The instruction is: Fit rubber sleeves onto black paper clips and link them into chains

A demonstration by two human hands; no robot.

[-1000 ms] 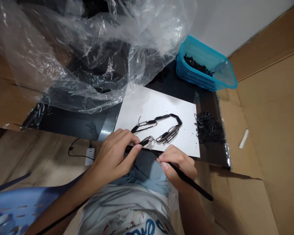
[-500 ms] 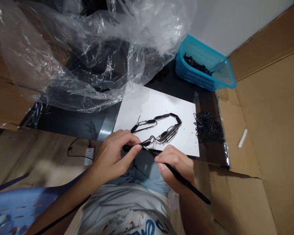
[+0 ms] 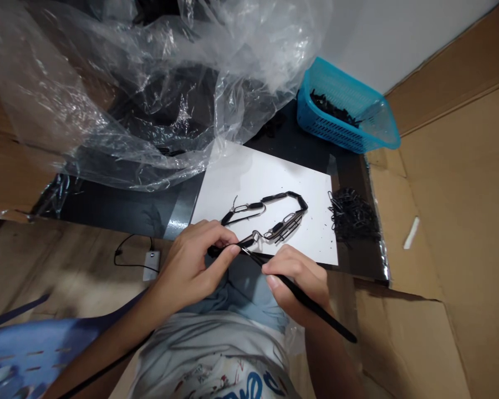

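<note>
My left hand (image 3: 202, 257) pinches one end of a chain of black pieces and wire loops (image 3: 279, 228) between thumb and forefinger. The rest of that chain curves over a white sheet (image 3: 249, 166). A long, slim black pair of tweezers (image 3: 305, 299) with a shiny, narrow tip is gripped in my right hand (image 3: 295, 280). Its tip meets the chain just beside my left fingertips, at the sheet's near edge. What exactly lies under my left fingers is hidden.
A pile of black wire loops (image 3: 351, 216) lies right of the sheet. Behind it stands a blue basket (image 3: 336, 130) holding small black pieces. Clear plastic wrap (image 3: 149, 111) covers the back left. Cardboard (image 3: 461, 194) lines the right side.
Both hands hold nearly the same pose. The wire loop nearest my fingers has shifted slightly left, and the tweezers' tip has moved a little at the chain.
</note>
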